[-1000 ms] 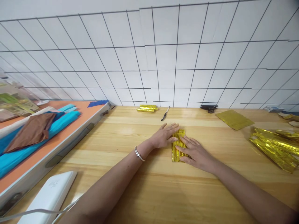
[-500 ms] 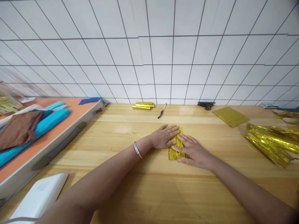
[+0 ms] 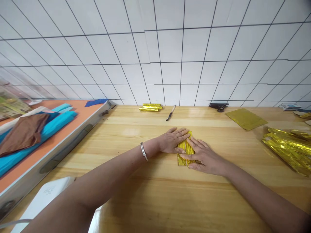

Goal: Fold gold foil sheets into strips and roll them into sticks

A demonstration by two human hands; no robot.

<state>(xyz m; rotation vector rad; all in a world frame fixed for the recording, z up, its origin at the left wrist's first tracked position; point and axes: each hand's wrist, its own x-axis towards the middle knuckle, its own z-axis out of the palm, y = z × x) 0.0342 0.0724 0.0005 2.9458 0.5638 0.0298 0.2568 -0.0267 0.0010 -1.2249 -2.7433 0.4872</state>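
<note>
A strip of folded gold foil paper [image 3: 190, 149] lies on the wooden table, partly covered by both hands. My left hand [image 3: 172, 141] rests on its left side, fingers stretched out and lying flat. On the right side of the foil, my right hand [image 3: 203, 156] presses with its fingers spread. Lengthwise creases show between the hands, and the foil's near end sticks out below my left thumb. Neither hand is wrapped round anything. A silver bracelet [image 3: 143, 151] circles my left wrist.
Several gold foil rolls [image 3: 151, 107] and a pen [image 3: 171, 113] lie near the tiled wall. At right are a flat gold sheet [image 3: 246, 119], a crumpled gold foil pile [image 3: 288, 149] and a black object [image 3: 219, 106]. Coloured cloths [image 3: 23, 134] and a white device [image 3: 46, 197] are at left.
The view has shifted slightly, moving the scene a little within the picture. Both hands stay flat on the foil, with slightly more of its creased middle showing between them.
</note>
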